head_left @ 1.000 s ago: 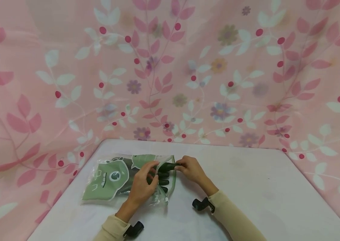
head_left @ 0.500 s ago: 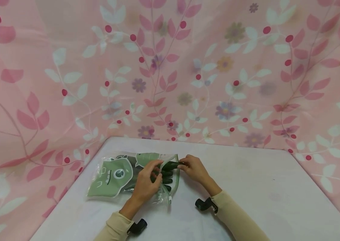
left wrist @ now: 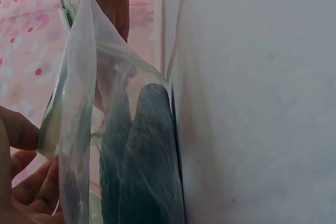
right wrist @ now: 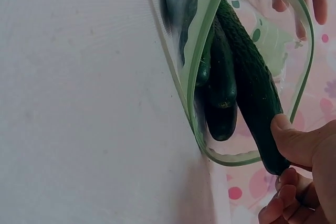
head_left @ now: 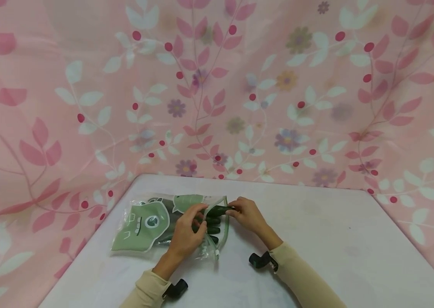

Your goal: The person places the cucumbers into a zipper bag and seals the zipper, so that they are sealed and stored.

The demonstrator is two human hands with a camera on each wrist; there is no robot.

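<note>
A clear zip bag (head_left: pixel 140 233) printed with a green one-eyed cartoon lies on the white table, its mouth facing right. Several dark green cucumbers (right wrist: pixel 221 72) lie inside, their ends showing at the opening. My left hand (head_left: pixel 186 233) pinches the bag's upper rim between thumb and fingers and lifts it, so the mouth gapes. My right hand (head_left: pixel 248 216) holds the tip of one cucumber (right wrist: pixel 254 87) between thumb and fingers. That cucumber pokes out past the green zip edge (right wrist: pixel 202 40), most of it still within the bag.
The white table (head_left: pixel 309 239) stretches right and front of the bag. A pink floral cloth (head_left: pixel 240 85) hangs behind it. Black wrist cameras (head_left: pixel 176 289) sit on both forearms. A white zip slider (head_left: pixel 217 253) is at the bag's near corner.
The whole head view shifted slightly a second ago. Relative to the bag's mouth, the cucumber in my right hand sits slightly further in than before. My left hand keeps its grip on the rim.
</note>
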